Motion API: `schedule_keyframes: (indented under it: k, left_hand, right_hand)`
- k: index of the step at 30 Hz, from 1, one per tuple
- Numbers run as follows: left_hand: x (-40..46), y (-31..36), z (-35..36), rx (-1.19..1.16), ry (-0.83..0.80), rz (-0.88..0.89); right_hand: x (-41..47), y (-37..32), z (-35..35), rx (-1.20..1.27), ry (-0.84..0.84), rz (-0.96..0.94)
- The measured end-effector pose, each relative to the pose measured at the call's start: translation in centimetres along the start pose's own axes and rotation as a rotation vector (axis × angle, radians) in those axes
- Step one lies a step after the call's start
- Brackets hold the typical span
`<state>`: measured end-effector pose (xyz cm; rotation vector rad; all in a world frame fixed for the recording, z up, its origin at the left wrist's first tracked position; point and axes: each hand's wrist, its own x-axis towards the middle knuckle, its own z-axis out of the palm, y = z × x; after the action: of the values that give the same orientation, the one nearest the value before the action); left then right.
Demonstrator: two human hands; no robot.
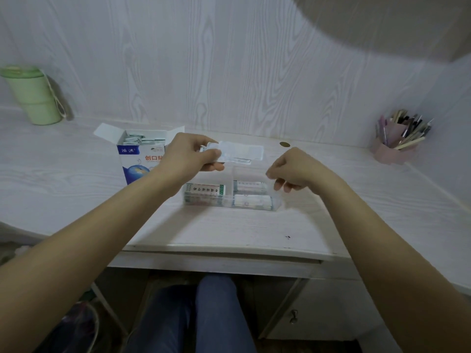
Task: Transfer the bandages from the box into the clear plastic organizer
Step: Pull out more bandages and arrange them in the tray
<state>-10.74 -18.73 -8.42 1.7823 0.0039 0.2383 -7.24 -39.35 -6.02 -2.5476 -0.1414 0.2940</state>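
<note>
Two hands, one box (139, 159), one organizer (229, 200) with three filled compartments.

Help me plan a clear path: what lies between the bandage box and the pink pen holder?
In the head view: both hands, the left hand holding bandages, and the clear organizer.

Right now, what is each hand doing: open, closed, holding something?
Left hand: pinches a small stack of bandages above the organizer.
Right hand: fingers loosely curled, holds nothing.
</note>
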Motion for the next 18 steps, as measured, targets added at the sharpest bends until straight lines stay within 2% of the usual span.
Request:
schedule_keyframes:
  k: [2, 4, 5, 8, 10, 13, 18]
  left_hand:
    - [-0.1, -0.2, 0.1, -0.033, -0.004, -0.037]
    - [-0.2, -0.1, 0.3, -0.063, -0.014, -0.064]
    - [-0.2, 0.0, 0.5, -0.087, -0.028, -0.072]
    - [-0.5, 0.6, 1.0, -0.188, -0.072, -0.098]
    - [-0.4, 0.8, 1.0, -0.246, -0.084, -0.118]
    - [0.0, 0.7, 1.1, -0.256, -0.081, -0.137]
    - [1.3, 0.1, 2.1, -0.084, -0.054, -0.112]
  right_hand:
    - [-1.1, 0.3, -1.0, 0.342, -0.074, -0.063]
    - [-1.6, 0.4, -0.9, 0.536, -0.158, -0.121]
    - [-1.4, 0.3, -0.5, 0.578, -0.151, -0.147]
    - [-0.4, 0.2, 0.7, 0.634, 0.046, -0.208]
    - [0.3, 0.4, 0.9, 0.658, 0.117, -0.213]
    - [0.6, 0.8, 1.0, 0.673, 0.133, -0.212]
    - [1.1, 1.2, 1.4, 0.794, 0.123, -0.229]
